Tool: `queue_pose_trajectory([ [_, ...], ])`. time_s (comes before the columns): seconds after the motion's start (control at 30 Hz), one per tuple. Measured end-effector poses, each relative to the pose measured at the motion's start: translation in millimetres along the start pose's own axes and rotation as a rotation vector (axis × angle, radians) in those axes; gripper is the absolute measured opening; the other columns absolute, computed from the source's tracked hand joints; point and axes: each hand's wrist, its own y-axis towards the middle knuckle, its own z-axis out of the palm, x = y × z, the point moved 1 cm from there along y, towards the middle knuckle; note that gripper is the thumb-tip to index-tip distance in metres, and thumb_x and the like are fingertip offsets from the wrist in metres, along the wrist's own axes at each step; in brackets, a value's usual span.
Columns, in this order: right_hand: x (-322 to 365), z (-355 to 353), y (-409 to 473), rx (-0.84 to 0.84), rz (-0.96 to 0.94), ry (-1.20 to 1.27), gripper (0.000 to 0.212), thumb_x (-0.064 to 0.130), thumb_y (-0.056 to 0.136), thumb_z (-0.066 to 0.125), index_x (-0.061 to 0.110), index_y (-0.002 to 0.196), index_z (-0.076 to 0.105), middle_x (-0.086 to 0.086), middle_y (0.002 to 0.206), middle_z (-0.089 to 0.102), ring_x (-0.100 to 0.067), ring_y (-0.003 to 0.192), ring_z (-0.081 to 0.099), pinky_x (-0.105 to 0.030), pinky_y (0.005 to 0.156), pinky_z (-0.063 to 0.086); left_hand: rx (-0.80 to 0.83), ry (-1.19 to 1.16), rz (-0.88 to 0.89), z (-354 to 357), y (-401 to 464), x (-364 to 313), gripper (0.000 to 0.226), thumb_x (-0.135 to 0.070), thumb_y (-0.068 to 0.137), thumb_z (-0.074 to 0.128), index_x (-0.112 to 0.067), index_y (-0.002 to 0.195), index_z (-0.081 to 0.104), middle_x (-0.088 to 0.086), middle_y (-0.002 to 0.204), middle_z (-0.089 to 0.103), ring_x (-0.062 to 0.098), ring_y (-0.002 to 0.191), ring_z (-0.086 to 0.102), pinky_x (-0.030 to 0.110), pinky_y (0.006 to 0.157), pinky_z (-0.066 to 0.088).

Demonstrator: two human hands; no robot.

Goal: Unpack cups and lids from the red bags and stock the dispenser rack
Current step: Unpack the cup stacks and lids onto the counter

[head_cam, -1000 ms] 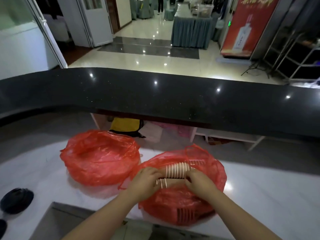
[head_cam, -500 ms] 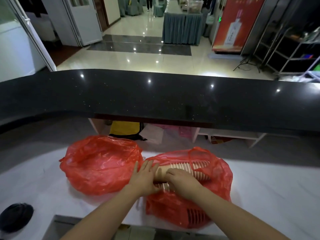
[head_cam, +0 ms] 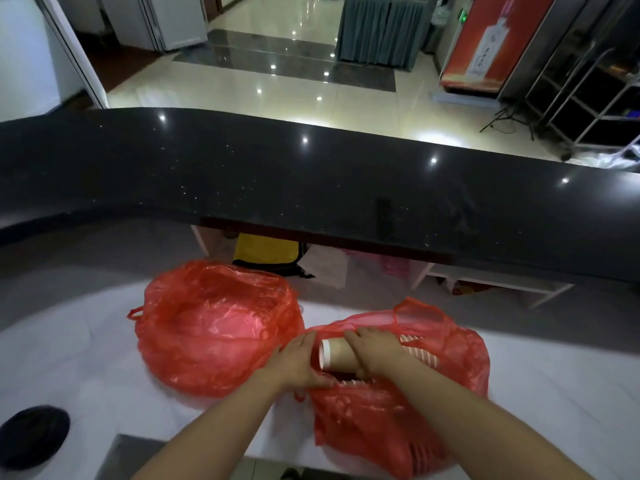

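Two red plastic bags lie on the white counter. The left bag (head_cam: 214,327) is closed over a round bulge. The right bag (head_cam: 450,368) is open and holds stacks of brown paper cups. My right hand (head_cam: 377,351) grips one cup stack (head_cam: 337,355) lying sideways, its white rim pointing left out of the bag's mouth. My left hand (head_cam: 298,362) rests with straight fingers on the bag's left edge, beside that rim. More cup rims (head_cam: 420,351) show past my right hand. No dispenser rack is in view.
A raised black countertop (head_cam: 311,188) runs across behind the bags. A black round object (head_cam: 33,434) lies at the near left. A grey metal edge (head_cam: 138,455) sits under my left forearm. Yellow and pink items sit on shelves under the black counter.
The cup stack has slid left out of the bag, its open rim now showing. My left hand has shifted to the bag's edge; my right hand stays on the stack.
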Motion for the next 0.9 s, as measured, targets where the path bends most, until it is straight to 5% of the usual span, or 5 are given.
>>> queue_pose_trajectory([
  [0.13, -9, -5, -15, -0.141, -0.046, 0.069, 0.091, 0.048, 0.074, 0.070, 0.028, 0.153, 0.029, -0.002, 0.151, 0.041, -0.030, 0.132, 0.042, -0.044, 0.103, 0.039, 0.008, -0.205, 0.110, -7, 0, -2, 0.107, -0.074, 0.059, 0.078, -0.048, 0.149, 0.027, -0.018, 0.149, 0.045, 0.009, 0.136, 0.046, 0.034, 0.111, 0.040],
  [0.27, -12, -22, -40, -0.378, -0.079, 0.197, 0.089, 0.059, 0.071, 0.061, 0.033, 0.151, 0.032, 0.006, 0.144, 0.044, -0.022, 0.127, 0.044, -0.039, 0.101, 0.040, -0.210, -0.512, 0.149, -18, -14, -21, 0.076, -0.063, 0.066, 0.083, -0.054, 0.129, 0.041, -0.030, 0.118, 0.060, -0.003, 0.108, 0.060, 0.027, 0.088, 0.053],
  [0.4, -7, -33, -57, -0.545, -0.098, 0.295, 0.089, 0.060, 0.076, 0.060, 0.026, 0.153, 0.034, 0.005, 0.146, 0.044, -0.020, 0.130, 0.044, -0.034, 0.107, 0.038, -0.293, -0.963, 0.165, -19, -21, -51, 0.077, -0.049, 0.064, 0.093, -0.042, 0.126, 0.048, -0.010, 0.118, 0.060, 0.012, 0.107, 0.064, 0.035, 0.086, 0.059],
  [0.6, -18, -31, -66, -0.516, -0.063, 0.339, 0.099, 0.066, 0.078, 0.061, 0.037, 0.159, 0.011, 0.010, 0.157, 0.029, -0.014, 0.143, 0.030, -0.032, 0.116, 0.027, -0.353, -1.292, 0.055, -30, -21, -65, 0.072, -0.023, 0.064, 0.091, -0.029, 0.127, 0.055, 0.014, 0.125, 0.060, 0.034, 0.110, 0.066, 0.057, 0.083, 0.060],
  [0.9, -33, -11, -69, -0.523, 0.026, 0.197, 0.113, 0.064, 0.077, 0.066, 0.048, 0.153, -0.017, 0.007, 0.162, 0.023, -0.019, 0.154, 0.010, -0.052, 0.122, -0.014, -0.375, -1.446, -0.010, -83, -45, -9, 0.058, -0.023, 0.071, 0.089, -0.024, 0.122, 0.061, 0.017, 0.118, 0.068, 0.038, 0.100, 0.072, 0.055, 0.076, 0.059],
])
